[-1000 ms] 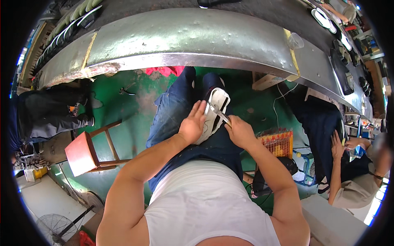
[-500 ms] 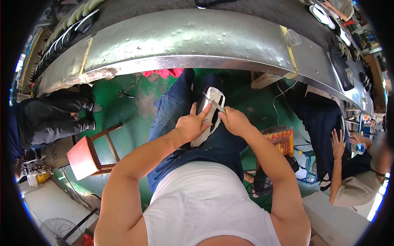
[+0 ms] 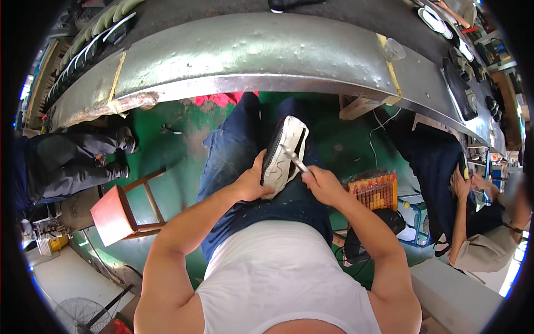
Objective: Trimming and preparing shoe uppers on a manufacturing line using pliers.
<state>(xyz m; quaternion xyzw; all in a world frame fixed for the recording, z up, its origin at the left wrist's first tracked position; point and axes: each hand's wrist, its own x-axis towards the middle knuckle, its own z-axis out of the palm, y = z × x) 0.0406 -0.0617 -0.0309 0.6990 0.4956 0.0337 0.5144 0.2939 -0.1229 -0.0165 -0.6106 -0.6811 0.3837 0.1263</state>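
Observation:
A cream-white shoe [image 3: 273, 174] with a dark edge and a dark slot along its right side rests lengthwise on my thighs, toe pointing away. My left hand [image 3: 254, 182] is closed on its near left side, the thumb low across the near end and a finger along the edge. In my right hand [image 3: 321, 182] is a slim metal hand tool [image 3: 298, 163], whose exact kind I cannot make out. Its tip lies over the middle of the shoe; whether it touches is unclear.
Ahead runs a metal-edged workbench [image 3: 250, 53] with shoes [image 3: 460, 83] at right and soles [image 3: 83, 53] at left. A red-topped stool [image 3: 114, 214] stands left. A beaded seat mat [image 3: 372, 192] lies right. Co-workers sit on both sides.
My left hand has slid down the shoe toward me, off its top face. My right hand has drawn slightly nearer, and the tool is angled more upright over the shoe.

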